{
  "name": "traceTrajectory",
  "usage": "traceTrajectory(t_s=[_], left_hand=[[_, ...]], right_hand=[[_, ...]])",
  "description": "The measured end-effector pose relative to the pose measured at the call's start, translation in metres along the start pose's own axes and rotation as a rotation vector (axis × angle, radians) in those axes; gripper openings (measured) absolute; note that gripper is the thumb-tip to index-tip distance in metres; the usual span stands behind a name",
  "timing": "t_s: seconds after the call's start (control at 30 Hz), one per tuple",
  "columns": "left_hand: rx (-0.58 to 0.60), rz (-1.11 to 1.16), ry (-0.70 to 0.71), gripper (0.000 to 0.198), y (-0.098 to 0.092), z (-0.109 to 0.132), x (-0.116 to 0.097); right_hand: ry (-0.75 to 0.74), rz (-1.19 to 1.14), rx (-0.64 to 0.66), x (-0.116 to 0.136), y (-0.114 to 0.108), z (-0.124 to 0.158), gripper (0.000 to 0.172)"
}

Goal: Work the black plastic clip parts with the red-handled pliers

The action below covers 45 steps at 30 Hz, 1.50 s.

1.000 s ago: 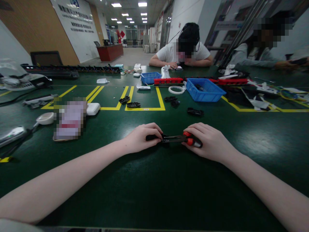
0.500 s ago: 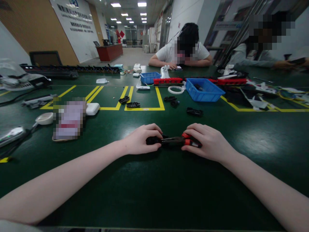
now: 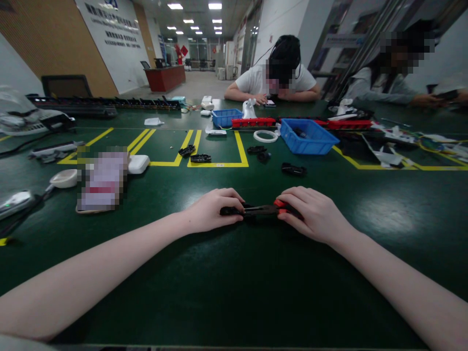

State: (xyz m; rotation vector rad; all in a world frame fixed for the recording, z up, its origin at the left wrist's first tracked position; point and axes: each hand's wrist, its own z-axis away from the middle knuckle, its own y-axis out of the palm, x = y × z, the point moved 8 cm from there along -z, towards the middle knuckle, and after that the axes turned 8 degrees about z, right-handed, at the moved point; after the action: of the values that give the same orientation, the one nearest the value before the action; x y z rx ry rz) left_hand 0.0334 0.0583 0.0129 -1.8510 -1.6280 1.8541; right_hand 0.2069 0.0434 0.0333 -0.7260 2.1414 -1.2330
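My right hand (image 3: 310, 212) is closed round the red and black handles of a pair of pliers (image 3: 263, 210), whose jaws point left. My left hand (image 3: 215, 209) pinches a small black plastic part (image 3: 228, 211) between thumb and fingers, and the jaws reach this part. Exactly where the jaws meet it is hidden by the fingers. A similar black part (image 3: 293, 169) lies on the green table (image 3: 234, 287) beyond my right hand. Further off lie more black parts (image 3: 201, 158) by the yellow tape, and another dark piece (image 3: 263, 157) to their right.
A blue bin (image 3: 307, 139) with dark pieces in it stands beyond my right hand, beside a white ring (image 3: 265, 136). At left lie a phone (image 3: 102, 183) and a white case (image 3: 139, 164). Two people sit across the table, one in a white shirt (image 3: 252, 80).
The pliers' handles have closed further into my right palm, with less of them showing. Both hands stay in about the same place. The view has shifted very slightly.
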Motion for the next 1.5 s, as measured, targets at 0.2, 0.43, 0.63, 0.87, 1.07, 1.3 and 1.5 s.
traceTrajectory(t_s=[0.2, 0.43, 0.63, 0.87, 1.07, 1.3, 1.5], left_hand=[[-0.008, 0.035, -0.012, 0.012, -0.001, -0.001, 0.002], [-0.014, 0.100, -0.014, 0.012, -0.002, -0.002, 0.003], [-0.006, 0.122, -0.033, 0.011, -0.002, -0.003, 0.005], [0.003, 0.154, -0.046, 0.012, -0.002, -0.003, 0.008], [0.000, 0.141, -0.049, 0.011, -0.003, -0.003, 0.004], [-0.009, 0.139, -0.039, 0.011, -0.002, -0.003, 0.008], [-0.017, 0.163, -0.046, 0.012, -0.002, -0.003, 0.009]], right_hand=[[0.016, 0.011, 0.008, 0.003, 0.002, -0.002, 0.030], [0.021, -0.006, 0.055, 0.006, 0.006, -0.003, 0.031], [0.040, 0.012, 0.046, 0.006, 0.005, -0.004, 0.030], [-0.004, 0.080, 0.009, 0.008, 0.003, -0.003, 0.030], [-0.007, 0.068, -0.006, 0.011, 0.004, -0.004, 0.031], [0.012, 0.074, 0.022, 0.012, 0.008, -0.005, 0.032], [0.057, 0.063, 0.059, 0.013, 0.010, -0.007, 0.031]])
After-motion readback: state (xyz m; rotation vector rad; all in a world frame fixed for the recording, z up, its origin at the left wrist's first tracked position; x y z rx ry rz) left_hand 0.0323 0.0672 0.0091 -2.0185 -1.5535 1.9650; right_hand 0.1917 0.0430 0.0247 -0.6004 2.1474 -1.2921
